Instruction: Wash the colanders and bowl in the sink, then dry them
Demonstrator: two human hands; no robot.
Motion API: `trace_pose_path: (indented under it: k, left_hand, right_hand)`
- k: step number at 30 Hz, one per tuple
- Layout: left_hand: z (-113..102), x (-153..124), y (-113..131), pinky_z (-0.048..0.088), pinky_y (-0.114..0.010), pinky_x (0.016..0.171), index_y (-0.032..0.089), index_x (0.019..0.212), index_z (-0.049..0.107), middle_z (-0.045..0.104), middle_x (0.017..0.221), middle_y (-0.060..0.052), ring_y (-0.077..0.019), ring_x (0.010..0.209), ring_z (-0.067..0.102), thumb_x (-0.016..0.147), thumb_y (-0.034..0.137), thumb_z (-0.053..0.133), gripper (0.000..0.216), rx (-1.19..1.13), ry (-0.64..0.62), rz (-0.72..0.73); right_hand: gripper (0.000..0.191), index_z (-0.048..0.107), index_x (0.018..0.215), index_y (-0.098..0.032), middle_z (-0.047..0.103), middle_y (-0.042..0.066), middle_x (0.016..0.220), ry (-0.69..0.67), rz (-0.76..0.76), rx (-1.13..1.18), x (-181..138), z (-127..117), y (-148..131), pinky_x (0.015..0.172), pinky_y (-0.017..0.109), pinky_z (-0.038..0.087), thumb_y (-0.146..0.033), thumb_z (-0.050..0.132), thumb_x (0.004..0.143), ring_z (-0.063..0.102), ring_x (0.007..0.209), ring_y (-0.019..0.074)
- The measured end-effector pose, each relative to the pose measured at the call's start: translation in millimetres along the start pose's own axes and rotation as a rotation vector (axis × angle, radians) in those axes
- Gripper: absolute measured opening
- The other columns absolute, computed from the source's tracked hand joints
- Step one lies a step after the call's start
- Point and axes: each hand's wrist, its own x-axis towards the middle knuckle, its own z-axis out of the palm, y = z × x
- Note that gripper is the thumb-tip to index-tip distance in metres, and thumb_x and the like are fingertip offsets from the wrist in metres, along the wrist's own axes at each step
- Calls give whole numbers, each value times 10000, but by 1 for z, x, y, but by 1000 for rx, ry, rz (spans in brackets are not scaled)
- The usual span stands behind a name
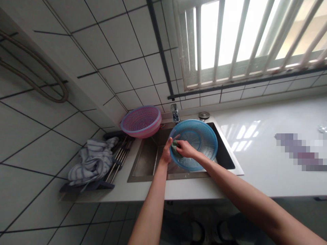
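Note:
A blue plastic colander (212, 141) is held tilted over the steel sink (145, 163), its inside facing me. My left hand (167, 152) grips its left rim, thumb up near the edge. Against the inner left wall, my right hand (186, 149) presses a green cloth (175, 149), with the fingers closed on it. Part of the cloth is hidden behind those fingers. The chrome faucet (175, 113) stands just behind the colander.
Pink colanders or basins (141, 122) rest at the sink's back left corner. A striped towel (93, 161) lies bunched on a metal rack (119, 160) at the left. A round drain strainer (204, 115) sits behind the sink. White countertop (255, 153) extends right, bearing a blurred-out item.

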Motion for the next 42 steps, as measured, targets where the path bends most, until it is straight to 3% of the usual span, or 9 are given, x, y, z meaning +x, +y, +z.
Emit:
trace_pose_path:
  k: [3,8,14,19,25,31,37,42]
  left_hand:
    - [1,-1,2,510,-525,1170,188,1301,779,792,1317,-136,-401,1380,650,872,717,767,681,-30,9,-27]
    - [4,-3,4,489,-524,1195,224,1347,759,784,1344,-112,-384,1418,625,874,696,781,669,-12,-52,-21]
    - [3,-4,6,498,-567,1181,185,1296,784,777,1345,-155,-439,1422,608,865,766,736,724,-9,-33,-63]
    - [7,-4,5,462,-543,1225,214,1339,764,761,1389,-118,-390,1484,563,883,698,763,665,41,-45,12]
    - [-1,-4,4,543,-564,1119,168,1213,813,827,1183,-153,-443,1332,676,852,791,726,725,54,-5,-77]
    - [3,-4,3,470,-509,1213,197,1318,775,783,1335,-129,-372,1425,620,880,689,772,659,78,-42,29]
    - [-3,-4,1,551,-533,1103,159,1272,789,832,1097,-140,-400,1242,727,869,731,755,701,75,31,-35]
    - [3,-6,1,491,-518,1183,167,1385,738,772,1339,-156,-388,1369,654,888,674,774,710,80,-56,-10]
  right_hand:
    - [94,642,817,-180,670,-10,760,-57,-46,18,0,-2,-3,645,222,335,-144,601,894,533,679,131]
    - [94,646,815,-176,687,21,758,27,61,-31,-1,-3,-1,636,244,318,-146,617,900,531,656,140]
    - [103,640,800,-181,656,-16,704,-42,-21,74,-2,-4,-8,608,219,321,-168,608,897,532,631,123]
    - [101,657,801,-174,710,47,757,35,76,-85,-3,-6,-4,622,246,326,-143,634,894,554,635,141]
    - [104,632,826,-192,707,7,716,-61,12,107,-2,-3,-9,604,215,371,-145,598,912,616,622,143]
    - [93,640,816,-182,744,68,797,67,92,-47,-2,-5,-5,646,241,387,-142,638,900,643,694,175]
    - [122,635,852,-194,714,23,713,20,59,203,-2,2,-9,606,226,445,-165,565,949,677,621,175]
    - [125,634,834,-194,689,19,647,64,193,107,-2,-1,3,585,228,456,-115,592,921,670,574,175]
